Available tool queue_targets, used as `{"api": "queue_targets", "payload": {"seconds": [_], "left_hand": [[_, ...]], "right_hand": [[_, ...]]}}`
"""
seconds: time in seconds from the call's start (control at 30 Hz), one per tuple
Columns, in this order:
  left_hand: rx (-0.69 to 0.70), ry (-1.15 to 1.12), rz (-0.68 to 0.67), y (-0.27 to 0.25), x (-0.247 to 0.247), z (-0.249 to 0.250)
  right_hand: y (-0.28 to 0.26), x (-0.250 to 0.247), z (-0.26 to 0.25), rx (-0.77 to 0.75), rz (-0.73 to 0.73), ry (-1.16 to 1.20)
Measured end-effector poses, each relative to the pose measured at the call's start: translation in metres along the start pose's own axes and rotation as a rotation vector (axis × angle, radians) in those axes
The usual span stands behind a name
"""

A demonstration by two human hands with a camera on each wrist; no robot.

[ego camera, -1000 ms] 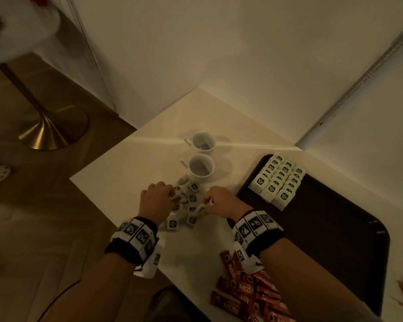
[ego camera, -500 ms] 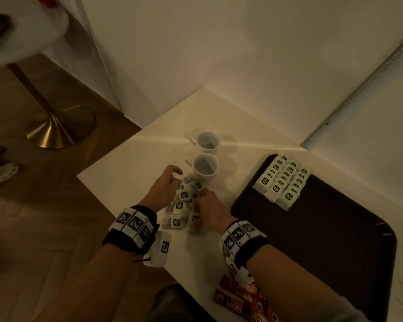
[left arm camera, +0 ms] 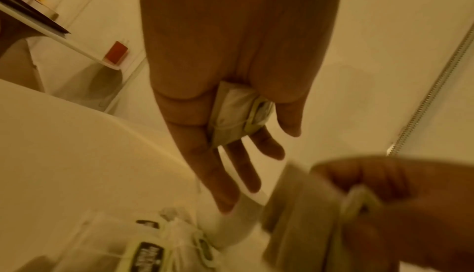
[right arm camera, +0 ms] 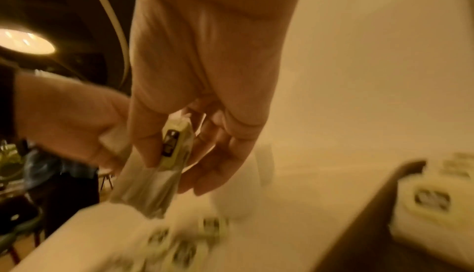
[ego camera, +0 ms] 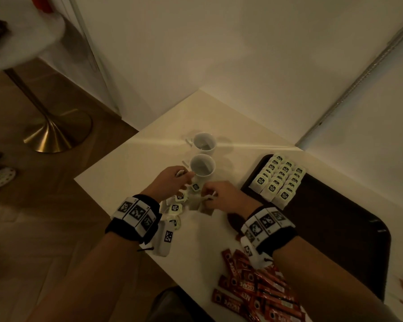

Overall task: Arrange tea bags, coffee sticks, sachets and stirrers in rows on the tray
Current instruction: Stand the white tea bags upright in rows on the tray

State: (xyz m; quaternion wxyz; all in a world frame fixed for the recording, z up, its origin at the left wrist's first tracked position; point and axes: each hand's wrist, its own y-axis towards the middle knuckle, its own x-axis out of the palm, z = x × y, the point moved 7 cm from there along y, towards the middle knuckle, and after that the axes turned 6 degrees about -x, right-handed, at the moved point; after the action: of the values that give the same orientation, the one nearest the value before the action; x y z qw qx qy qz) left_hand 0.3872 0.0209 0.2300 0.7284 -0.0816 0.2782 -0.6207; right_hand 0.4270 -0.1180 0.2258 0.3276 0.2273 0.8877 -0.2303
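Loose tea bags [ego camera: 175, 208] lie in a small pile on the white table [ego camera: 126, 173], between my wrists and the near cup [ego camera: 202, 166]. My left hand [ego camera: 172, 182] sits by that cup and holds a tea bag [left arm camera: 238, 114] tucked in its palm; the left hand [left arm camera: 205, 154] has its fingers stretched out. My right hand [ego camera: 221, 196] pinches a tea bag [right arm camera: 174, 150] by its tag, with the pouch hanging just above the pile. The dark tray [ego camera: 335, 228] lies to the right, with three rows of tea bags [ego camera: 279, 180] at its far left corner.
A second white cup [ego camera: 205, 141] stands behind the near one. Red coffee sticks [ego camera: 254, 291] lie heaped at the table's front edge beside the tray. Walls close in behind the table. A round table on a brass foot [ego camera: 54, 135] stands on the floor to the left.
Both hands were in the pile. The left hand has moved up beside the near cup, and the right hand has lifted a tea bag off the pile.
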Motion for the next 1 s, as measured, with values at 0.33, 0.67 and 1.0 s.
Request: {"api": "queue_targets", "payload": {"seconds": [0.33, 0.67, 1.0], "left_hand": [[-0.116, -0.358, -0.649, -0.042, 0.083, 0.068], [-0.114, -0.838, -0.568, -0.028, 0.118, 0.099], [0.097, -1.065, -0.623, -0.026, 0.128, 0.144]], "right_hand": [[-0.044, -0.111, -0.045, -0.148, 0.053, -0.030], [-0.095, -0.191, -0.033, -0.113, 0.418, -0.095], [-0.115, -0.226, -0.069, -0.111, 0.468, -0.516]]}}
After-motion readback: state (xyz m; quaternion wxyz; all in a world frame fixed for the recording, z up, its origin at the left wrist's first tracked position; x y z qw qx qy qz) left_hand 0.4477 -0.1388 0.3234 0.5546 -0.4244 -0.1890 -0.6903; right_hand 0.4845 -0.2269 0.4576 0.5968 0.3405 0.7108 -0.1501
